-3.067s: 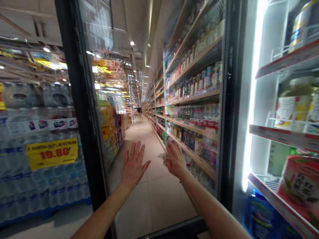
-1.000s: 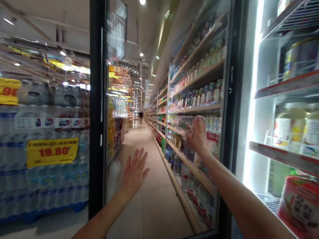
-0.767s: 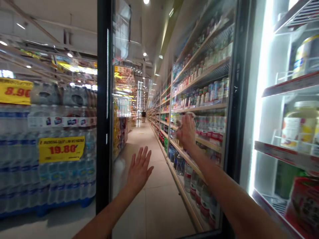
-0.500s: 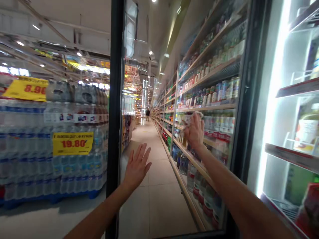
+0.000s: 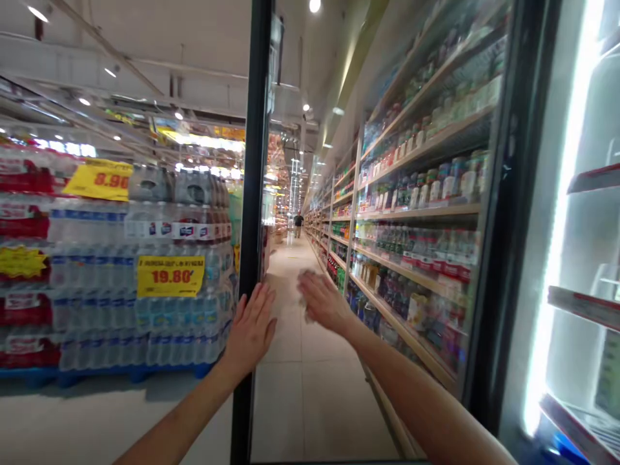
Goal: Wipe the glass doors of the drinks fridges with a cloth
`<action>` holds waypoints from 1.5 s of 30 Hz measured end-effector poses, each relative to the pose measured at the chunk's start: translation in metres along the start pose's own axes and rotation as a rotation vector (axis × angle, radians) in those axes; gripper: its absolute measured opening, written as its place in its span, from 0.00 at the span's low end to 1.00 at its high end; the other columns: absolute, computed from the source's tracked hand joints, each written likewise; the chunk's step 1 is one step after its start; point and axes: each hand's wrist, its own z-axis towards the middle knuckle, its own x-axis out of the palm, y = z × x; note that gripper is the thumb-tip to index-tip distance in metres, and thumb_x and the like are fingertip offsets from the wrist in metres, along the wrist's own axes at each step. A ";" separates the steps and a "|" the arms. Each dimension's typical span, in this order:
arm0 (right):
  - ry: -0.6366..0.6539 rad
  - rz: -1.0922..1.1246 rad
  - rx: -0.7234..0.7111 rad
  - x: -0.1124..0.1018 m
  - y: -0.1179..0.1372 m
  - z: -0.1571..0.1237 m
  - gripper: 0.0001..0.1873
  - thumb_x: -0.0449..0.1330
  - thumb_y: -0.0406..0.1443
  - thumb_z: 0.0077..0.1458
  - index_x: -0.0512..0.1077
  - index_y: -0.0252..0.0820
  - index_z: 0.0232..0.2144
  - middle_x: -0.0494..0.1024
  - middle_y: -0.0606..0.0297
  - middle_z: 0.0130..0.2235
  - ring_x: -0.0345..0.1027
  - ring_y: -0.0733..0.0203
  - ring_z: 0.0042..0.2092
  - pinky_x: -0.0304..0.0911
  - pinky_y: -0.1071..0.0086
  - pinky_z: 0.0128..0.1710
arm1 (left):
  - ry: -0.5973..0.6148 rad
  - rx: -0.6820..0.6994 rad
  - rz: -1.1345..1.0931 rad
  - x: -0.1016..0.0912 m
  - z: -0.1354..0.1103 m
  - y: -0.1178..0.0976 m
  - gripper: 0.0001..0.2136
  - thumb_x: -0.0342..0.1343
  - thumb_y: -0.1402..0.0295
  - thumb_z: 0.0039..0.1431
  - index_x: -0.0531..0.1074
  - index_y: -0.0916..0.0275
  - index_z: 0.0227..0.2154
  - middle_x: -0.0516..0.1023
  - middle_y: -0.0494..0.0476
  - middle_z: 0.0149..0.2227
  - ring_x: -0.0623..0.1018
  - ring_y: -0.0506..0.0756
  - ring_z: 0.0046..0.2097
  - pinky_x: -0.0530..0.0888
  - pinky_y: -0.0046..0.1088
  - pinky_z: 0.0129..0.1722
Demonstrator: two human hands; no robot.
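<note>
A tall black-framed glass door (image 5: pixel 310 400) of a lit cooler stands open in front of me. My left hand (image 5: pixel 252 326) is spread flat by the door's left frame bar (image 5: pixel 259 161), palm towards the door. To the right of it, my right hand (image 5: pixel 329 307) is at the glass, pressing down a crumpled pale cloth (image 5: pixel 309 314). Motion blurs its fingers, and most of the cloth is hidden beneath them. Shelves of bottles and cans (image 5: pixel 426 187) and a long aisle show in the pane; whether reflected or seen through, I cannot tell.
To the right, the cooler's interior shelves (image 5: pixel 588 307) stand beside a bright light strip (image 5: pixel 552 258). Left of the door, stacked bottle packs (image 5: pixel 179 323) with yellow price signs (image 5: pixel 170 276) rest on blue pallets (image 5: pixel 138 373). A person (image 5: pixel 298 223) is far down the aisle.
My right hand has swept the cloth left and down across the glass, closer to my left hand. The left hand now overlaps the frame bar. The view has turned slightly left.
</note>
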 end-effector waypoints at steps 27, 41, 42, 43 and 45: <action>-0.006 -0.144 0.086 -0.012 -0.050 0.097 0.27 0.49 0.32 0.54 0.59 0.37 0.57 0.59 0.55 0.61 0.46 0.56 0.64 0.47 0.55 0.62 | -0.131 -0.130 -0.110 -0.015 0.053 0.034 0.31 0.45 0.72 0.59 0.41 0.60 0.63 0.51 0.64 0.64 0.52 0.60 0.65 0.55 0.47 0.61; -0.025 -0.171 0.238 -0.056 -0.142 0.040 0.27 0.51 0.33 0.51 0.62 0.41 0.55 0.62 0.60 0.59 0.49 0.62 0.63 0.50 0.64 0.62 | 0.022 -0.206 -0.089 0.022 0.147 -0.009 0.30 0.45 0.60 0.59 0.50 0.70 0.61 0.50 0.69 0.64 0.48 0.65 0.65 0.49 0.52 0.61; -0.031 -0.168 0.256 -0.062 -0.151 0.033 0.27 0.49 0.32 0.51 0.61 0.39 0.55 0.60 0.59 0.60 0.47 0.61 0.63 0.49 0.62 0.62 | 0.039 -0.224 -0.083 0.024 0.152 -0.010 0.30 0.45 0.59 0.59 0.50 0.71 0.61 0.49 0.69 0.64 0.48 0.66 0.65 0.49 0.53 0.60; -0.068 -0.177 0.326 -0.071 -0.164 0.022 0.28 0.47 0.32 0.52 0.59 0.36 0.57 0.58 0.55 0.61 0.45 0.59 0.64 0.49 0.59 0.62 | 0.056 -0.234 -0.079 0.025 0.154 -0.011 0.31 0.45 0.58 0.59 0.51 0.71 0.61 0.48 0.69 0.65 0.48 0.66 0.65 0.49 0.54 0.60; -0.179 -0.216 0.535 -0.093 -0.195 -0.012 0.30 0.44 0.32 0.54 0.53 0.26 0.59 0.52 0.44 0.62 0.41 0.51 0.65 0.48 0.50 0.61 | 0.072 -0.242 -0.075 0.026 0.156 -0.012 0.31 0.45 0.56 0.59 0.51 0.72 0.61 0.46 0.70 0.65 0.46 0.67 0.65 0.48 0.54 0.60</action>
